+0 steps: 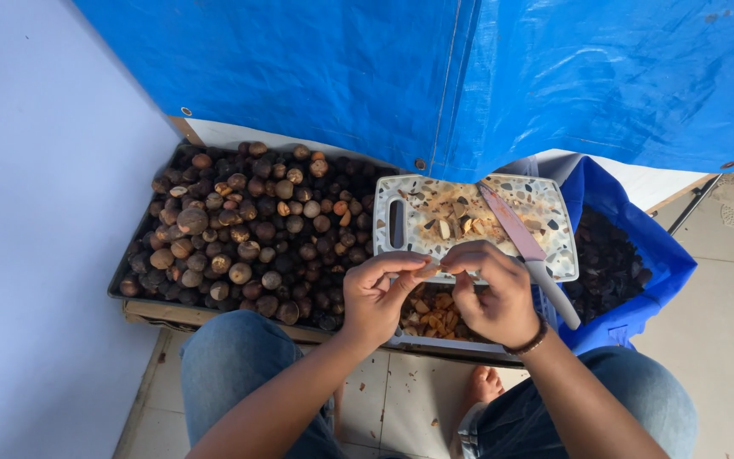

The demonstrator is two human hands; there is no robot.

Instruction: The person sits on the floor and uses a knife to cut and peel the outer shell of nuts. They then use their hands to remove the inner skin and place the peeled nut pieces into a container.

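Fingers [408, 270] of the left hand [375, 297] and right hand [490, 293] pinch together on a small pale kernel piece [431, 271], held above the white cutting board [401, 197], seemingly light, hard, brittle, best gripped by its edges.

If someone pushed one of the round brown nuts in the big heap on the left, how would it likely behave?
The brown nuts look round and hard-shelled, so one would probably roll. They lie heaped against each other in the tray, so neighbours would likely shift or tumble too. They seem small enough to be light.
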